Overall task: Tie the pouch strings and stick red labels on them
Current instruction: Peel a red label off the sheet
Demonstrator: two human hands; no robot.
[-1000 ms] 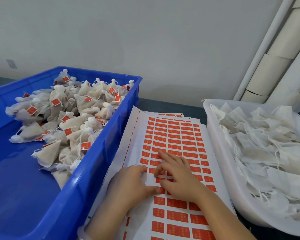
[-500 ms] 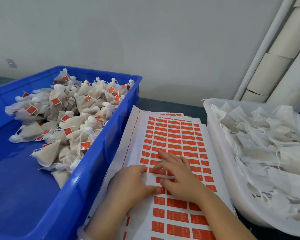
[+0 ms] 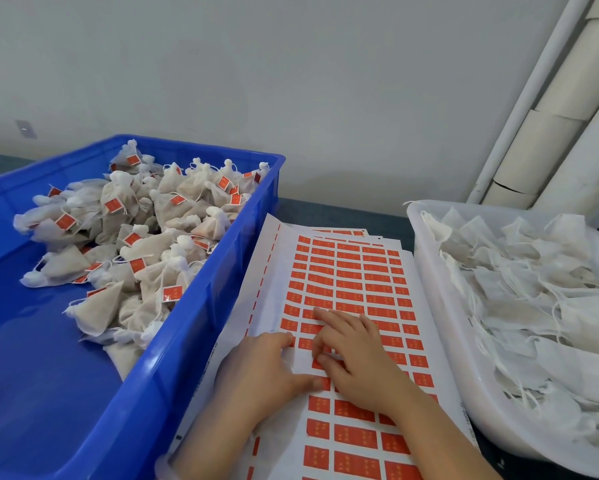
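Little is changing — my open left hand (image 3: 263, 370) is still pressing the label sheet (image 3: 278, 278), my right hand (image 3: 358, 358) still picking flat-fingered — no label lifting yet.

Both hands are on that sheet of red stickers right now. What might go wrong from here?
1. The right hand rests its fingers among tightly packed red labels; peeling one might lift or tear a neighbour.
2. The label sheet lies on other sheets, pressed only by the left hand; it might slide.
3. The labelled pouches in the blue crate and the unlabelled pouches in the white tub look alike; one might land in the wrong bin.
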